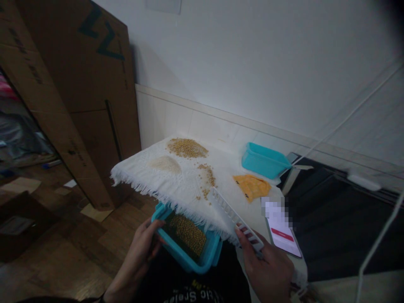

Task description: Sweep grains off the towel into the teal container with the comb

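My left hand (140, 252) grips the near left rim of a teal plastic tub (211, 255) held just below the table's front edge; soybeans (188, 234) lie inside it. My right hand (268, 265) pinches the near end of a long white slotted plastic scraper (232, 218), whose far end rests on the white fringed cloth (176, 179) among a trail of loose beans (206, 179). Farther back on the cloth sit a bigger bean pile (187, 147) and a heap of white rice (166, 163).
A second teal tub (264, 160) and an orange cloth (252, 186) lie at the table's far right. A phone (282, 230) with a lit screen lies near my right hand. Tall cardboard boxes (78, 84) stand at left on a wooden floor. White cables (378, 240) hang at right.
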Available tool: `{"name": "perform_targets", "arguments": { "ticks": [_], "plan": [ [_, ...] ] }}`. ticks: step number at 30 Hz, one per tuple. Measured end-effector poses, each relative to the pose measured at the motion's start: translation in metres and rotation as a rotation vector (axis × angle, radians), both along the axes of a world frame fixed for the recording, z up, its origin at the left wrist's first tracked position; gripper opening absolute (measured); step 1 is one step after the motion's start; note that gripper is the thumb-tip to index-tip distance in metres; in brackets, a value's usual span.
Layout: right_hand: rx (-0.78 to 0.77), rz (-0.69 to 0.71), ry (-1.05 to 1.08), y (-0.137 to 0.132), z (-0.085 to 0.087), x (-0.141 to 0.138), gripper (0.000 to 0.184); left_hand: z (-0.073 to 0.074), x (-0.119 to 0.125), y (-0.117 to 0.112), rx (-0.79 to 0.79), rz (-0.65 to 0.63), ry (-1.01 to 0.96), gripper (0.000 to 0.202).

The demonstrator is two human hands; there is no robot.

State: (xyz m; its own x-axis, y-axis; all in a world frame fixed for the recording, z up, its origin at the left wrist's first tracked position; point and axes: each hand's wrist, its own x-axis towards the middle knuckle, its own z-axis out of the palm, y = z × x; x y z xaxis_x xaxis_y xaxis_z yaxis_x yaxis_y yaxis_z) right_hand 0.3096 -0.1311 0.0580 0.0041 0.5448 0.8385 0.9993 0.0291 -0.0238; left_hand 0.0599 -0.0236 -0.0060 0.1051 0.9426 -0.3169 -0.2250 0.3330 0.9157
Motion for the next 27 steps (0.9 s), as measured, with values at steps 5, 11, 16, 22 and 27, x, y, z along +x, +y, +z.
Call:
{"name": "perform_targets", "arguments": {
  "ticks": [5,11,16,22,27],
  "plan": [
    [-0.032,0.028,0.065,0.007,0.005,-0.011,0.046,0.003,0.001,-0.001,-0.013,-0.002,-0.007,0.028],
    [-0.040,0.054,0.091,0.017,0.004,-0.017,0.044,-0.002,0.001,0.000,-0.024,0.000,-0.024,0.028],
    [-0.028,0.104,0.100,0.029,0.007,-0.019,0.045,-0.003,0.000,0.002,-0.027,0.014,-0.025,0.026],
    [-0.105,0.215,0.160,0.025,0.014,-0.027,0.041,0.001,-0.002,0.003,-0.050,0.071,-0.010,0.027],
    [-0.107,0.249,0.217,0.015,0.015,-0.025,0.037,0.002,-0.004,0.003,-0.056,0.065,-0.004,0.025]
  ]
}}
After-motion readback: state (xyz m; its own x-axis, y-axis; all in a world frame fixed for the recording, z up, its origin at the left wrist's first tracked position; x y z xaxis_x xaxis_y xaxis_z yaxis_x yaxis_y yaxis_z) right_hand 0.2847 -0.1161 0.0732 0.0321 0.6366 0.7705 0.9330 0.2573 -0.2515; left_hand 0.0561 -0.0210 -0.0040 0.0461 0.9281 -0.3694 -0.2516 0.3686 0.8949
